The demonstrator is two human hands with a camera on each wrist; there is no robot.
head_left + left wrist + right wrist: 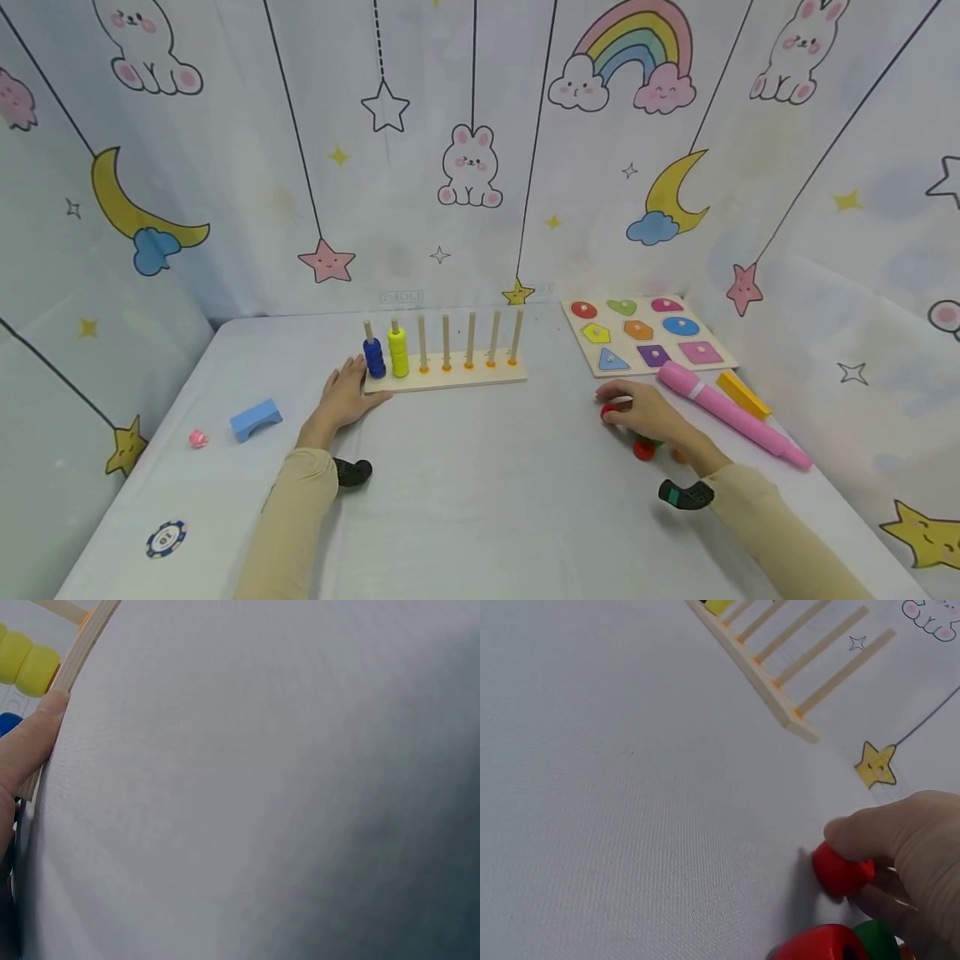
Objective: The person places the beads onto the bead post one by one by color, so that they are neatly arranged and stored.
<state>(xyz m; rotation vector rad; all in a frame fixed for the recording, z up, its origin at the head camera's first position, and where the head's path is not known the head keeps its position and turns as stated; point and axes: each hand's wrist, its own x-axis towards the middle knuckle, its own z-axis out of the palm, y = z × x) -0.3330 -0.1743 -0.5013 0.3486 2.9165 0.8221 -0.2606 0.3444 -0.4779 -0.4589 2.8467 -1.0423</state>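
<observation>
A wooden peg rack [446, 379] stands mid-table with a blue ring stack [374, 358] and a yellow ring stack [398, 352] on its two left pegs; the other pegs are bare. My left hand [347, 397] rests flat against the rack's left end, thumb on the base edge [64, 682]. My right hand [643, 414] pinches a red ring [840, 871] on the cloth. Beside it lie another red ring [816, 946] and a green ring [877, 937], partly hidden by the hand.
A shape puzzle board [647, 334], a pink marker toy [731, 414] and an orange block [743, 394] lie at the right. A blue arch block [256, 418], a small pink piece [198, 438] and a poker chip [167, 538] lie at the left. Printed curtains surround the table.
</observation>
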